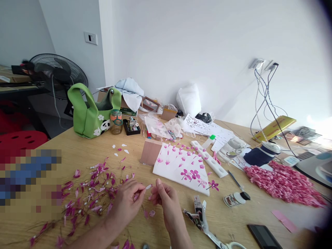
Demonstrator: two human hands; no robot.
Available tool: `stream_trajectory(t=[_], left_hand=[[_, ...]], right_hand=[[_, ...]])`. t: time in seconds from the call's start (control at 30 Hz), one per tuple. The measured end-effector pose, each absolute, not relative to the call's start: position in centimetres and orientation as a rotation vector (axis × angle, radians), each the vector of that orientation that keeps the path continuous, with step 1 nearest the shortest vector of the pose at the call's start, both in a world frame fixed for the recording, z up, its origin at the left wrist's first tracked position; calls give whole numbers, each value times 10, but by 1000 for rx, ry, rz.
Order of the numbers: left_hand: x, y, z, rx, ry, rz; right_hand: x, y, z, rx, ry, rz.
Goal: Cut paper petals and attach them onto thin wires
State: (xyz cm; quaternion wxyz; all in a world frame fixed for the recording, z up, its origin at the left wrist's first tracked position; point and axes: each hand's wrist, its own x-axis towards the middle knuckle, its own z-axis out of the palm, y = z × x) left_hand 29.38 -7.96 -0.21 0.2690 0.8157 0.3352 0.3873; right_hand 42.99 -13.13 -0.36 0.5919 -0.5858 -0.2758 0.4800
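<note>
My left hand (128,199) is closed, with thumb and forefinger pinching a small white petal (148,187) by its end. Close beside it, my right hand (166,202) is closed too, thumb up against curled fingers; what it holds, if anything, is hidden. Pink petals (149,213) on thin stems show just below, between the hands. Left of my hands spreads a loose heap of magenta petal sprigs (95,197) with pearl and gold beads. Beyond them lies a white foam slab (171,169) with pink flowers standing on it. Several loose white petals (126,151) lie farther back.
Scissors (204,221) with a wrapped blade lie right of my right hand. Farther right are a small bottle (234,199), a phone (263,237) and a pink crinkled bundle (282,183). At the back stand a green bag (88,119), a jar (116,122) and papers (204,128).
</note>
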Motion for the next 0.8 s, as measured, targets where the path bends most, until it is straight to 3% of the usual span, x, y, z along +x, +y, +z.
stream_trajectory(t=[0.27, 0.8], left_hand=[[290, -86, 2, 2625, 707, 1152], [293, -77, 13, 1989, 903, 881]], right_hand=[[430, -130, -8, -1377, -638, 1203], [435, -132, -8, -1301, -773, 1130]])
